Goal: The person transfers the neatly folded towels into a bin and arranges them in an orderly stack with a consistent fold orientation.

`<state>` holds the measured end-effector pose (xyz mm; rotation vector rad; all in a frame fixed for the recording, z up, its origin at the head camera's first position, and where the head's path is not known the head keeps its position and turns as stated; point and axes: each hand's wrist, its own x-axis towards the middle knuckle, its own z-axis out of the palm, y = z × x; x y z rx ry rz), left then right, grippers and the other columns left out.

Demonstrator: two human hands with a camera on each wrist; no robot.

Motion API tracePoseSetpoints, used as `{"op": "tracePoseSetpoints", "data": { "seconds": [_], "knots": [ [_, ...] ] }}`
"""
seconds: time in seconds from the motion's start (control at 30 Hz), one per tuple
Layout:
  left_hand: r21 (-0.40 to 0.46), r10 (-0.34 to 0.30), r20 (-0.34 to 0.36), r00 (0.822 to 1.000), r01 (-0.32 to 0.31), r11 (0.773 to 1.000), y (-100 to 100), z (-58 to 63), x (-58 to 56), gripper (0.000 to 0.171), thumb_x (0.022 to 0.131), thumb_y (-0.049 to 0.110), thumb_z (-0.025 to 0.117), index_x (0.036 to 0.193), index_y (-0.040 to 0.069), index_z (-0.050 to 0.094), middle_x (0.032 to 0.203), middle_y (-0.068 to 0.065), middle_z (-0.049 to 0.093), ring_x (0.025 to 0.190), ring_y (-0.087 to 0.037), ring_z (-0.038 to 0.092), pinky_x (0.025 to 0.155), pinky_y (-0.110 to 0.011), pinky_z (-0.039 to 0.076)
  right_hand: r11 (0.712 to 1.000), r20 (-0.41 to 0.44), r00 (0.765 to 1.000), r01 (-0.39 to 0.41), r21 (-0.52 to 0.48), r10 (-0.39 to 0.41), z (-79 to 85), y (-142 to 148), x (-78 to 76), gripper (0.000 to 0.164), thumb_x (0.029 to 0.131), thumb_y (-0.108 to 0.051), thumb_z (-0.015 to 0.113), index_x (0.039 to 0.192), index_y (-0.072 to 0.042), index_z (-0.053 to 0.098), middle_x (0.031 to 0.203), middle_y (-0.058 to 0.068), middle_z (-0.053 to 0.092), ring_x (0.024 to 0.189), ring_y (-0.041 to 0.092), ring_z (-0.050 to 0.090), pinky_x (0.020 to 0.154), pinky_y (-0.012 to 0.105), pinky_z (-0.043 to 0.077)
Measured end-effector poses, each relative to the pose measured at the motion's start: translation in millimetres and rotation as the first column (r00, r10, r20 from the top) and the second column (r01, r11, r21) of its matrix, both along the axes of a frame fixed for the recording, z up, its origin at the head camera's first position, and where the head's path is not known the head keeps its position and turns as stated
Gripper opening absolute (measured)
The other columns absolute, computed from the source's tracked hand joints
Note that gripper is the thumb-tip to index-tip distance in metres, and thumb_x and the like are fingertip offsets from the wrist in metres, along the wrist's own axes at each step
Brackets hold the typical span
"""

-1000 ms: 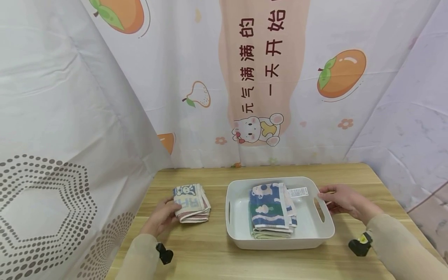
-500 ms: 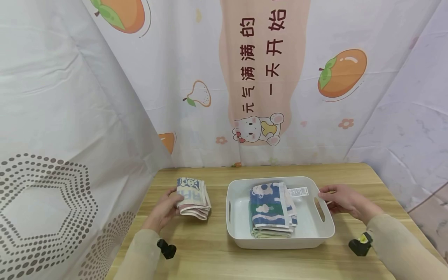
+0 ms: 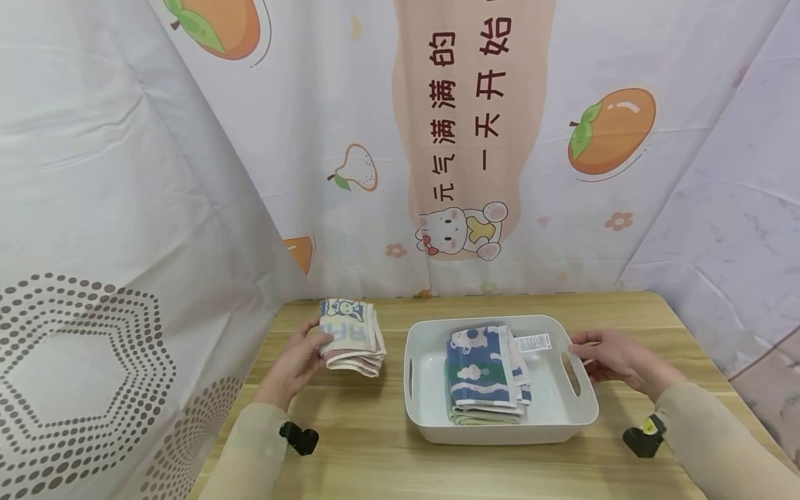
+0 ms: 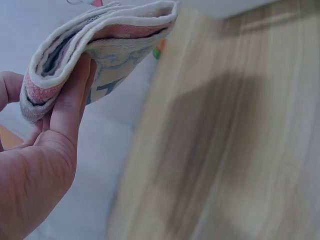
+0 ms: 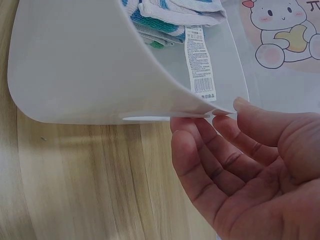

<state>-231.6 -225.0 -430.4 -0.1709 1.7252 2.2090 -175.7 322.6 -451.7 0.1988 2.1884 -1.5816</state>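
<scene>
A folded towel (image 3: 350, 333), cream and blue on top with pinkish layers below, is pinched by its left edge in my left hand (image 3: 296, 362). In the left wrist view the towel (image 4: 107, 35) hangs above the table, its shadow on the wood, with thumb and fingers on opposite faces. My right hand (image 3: 619, 360) pinches the right rim of a white plastic basket (image 3: 425, 389), thumb on top and fingers outside, as the right wrist view shows. Inside the basket lie folded towels, a blue patterned towel (image 3: 478, 368) uppermost over a pale green one (image 3: 481, 419).
A white printed label (image 3: 532, 343) sticks out from the towels in the basket. The wooden table (image 3: 350, 451) backs onto a printed curtain (image 3: 350, 229). Another curtain (image 3: 112, 208) hangs along the left side. The basket has cut-out handles at both ends.
My left hand has raised the folded cream towel off the table and moved it away from me and slightly right. The right hand and the basket have stayed in place.
</scene>
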Motion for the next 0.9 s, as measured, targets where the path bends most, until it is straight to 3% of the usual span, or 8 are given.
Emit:
{"op": "tracePoseSetpoints", "data": {
  "seconds": [0.33,0.9],
  "knots": [
    [0.058,0.019,-0.038,0.999,-0.017,0.998,13.2,10.4,-4.7,0.066,0.084,-0.004,0.057,0.138,0.018,0.026,0.126,-0.017,0.044,0.096,-0.024,0.058,0.071,-0.033,0.052,1.0,-0.001,1.0,0.002,0.005,-0.002,-0.4,0.9,0.7,0.048,0.093,-0.021,0.057,0.124,0.012,0.042,0.092,0.01,0.065,0.08,0.025,0.063,0.068,0.038,0.053],
    [0.165,0.022,-0.089,0.996,-0.007,0.986,37.8,33.9,-0.8,0.06,0.083,-0.006,0.058,0.132,0.015,0.03,0.124,-0.016,0.046,0.096,-0.023,0.058,0.074,-0.033,0.052,1.0,-0.029,0.999,-0.026,0.001,0.026,1.5,-0.2,1.8,0.047,0.094,-0.02,0.056,0.124,0.014,0.042,0.091,0.011,0.066,0.078,0.026,0.064,0.067,0.039,0.053]
  ]
}}
